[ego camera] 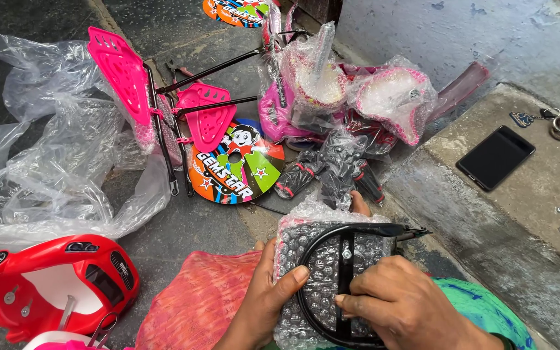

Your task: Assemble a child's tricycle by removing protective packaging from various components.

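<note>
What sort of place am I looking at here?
Probably an outdoor or doorstep floor used for assembling children's ride-on toys: rough concrete floor and step, unpacked pink seat parts, loose plastic wrap, a red toy car.

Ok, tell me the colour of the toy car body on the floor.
Red toy car body with black grille details, clearest in the head view.

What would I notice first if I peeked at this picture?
Probably the two hands at the bottom, left hand and right hand, gripping a bubble-wrapped black frame. Then the bright pink seat parts at upper left, and the red toy car in the bottom left corner.
</note>
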